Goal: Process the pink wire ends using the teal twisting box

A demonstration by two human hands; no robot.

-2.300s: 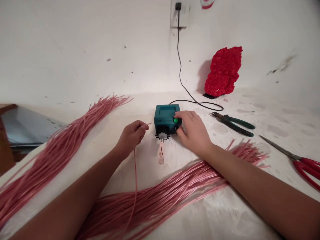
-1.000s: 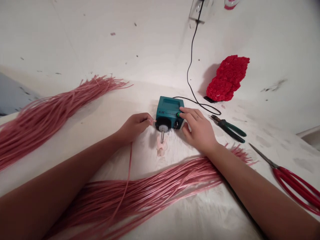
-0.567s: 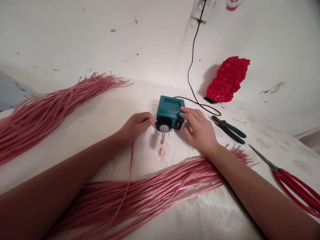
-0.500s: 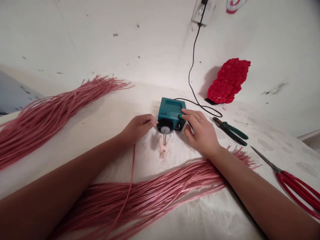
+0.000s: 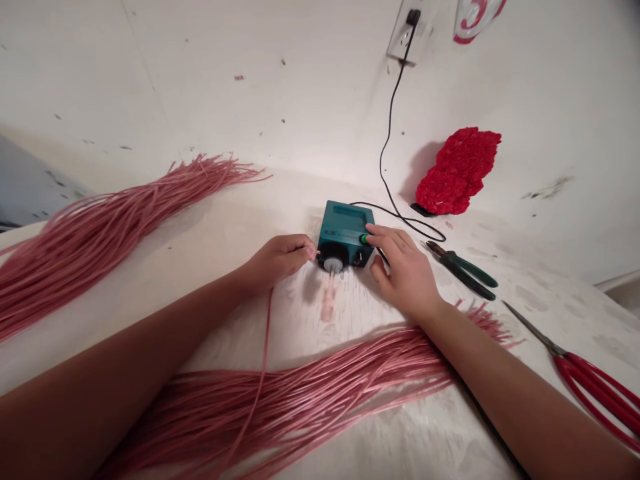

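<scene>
My left hand (image 5: 287, 260) is closed in a pinch on a thin pink cord (image 5: 267, 327), whose tail hangs down across a cord bundle. The cord's short tip pokes out of the fingers at the black ring on the front left of a small teal machine (image 5: 345, 217). A slim shaft with a pale pink end piece (image 5: 327, 308) sticks out of the machine's round hub and looks smeared. My right hand (image 5: 403, 267) rests its stretched fingertips on the machine's right side, by a green button (image 5: 363, 239). It grips nothing, and its fingers are apart.
Pink cord bundles lie in front (image 5: 300, 393) and at the left (image 5: 115, 220). Green-handled pliers (image 5: 465, 270) and red-handled scissors (image 5: 590, 380) are on the right. A red flower-like piece (image 5: 457, 173) leans by the wall. A black cable (image 5: 387, 140) runs to a socket (image 5: 406, 40).
The shaft's end piece looks narrower and more smeared, as if turning. The whole view has shifted slightly. Both hands keep nearly the same places at the machine.
</scene>
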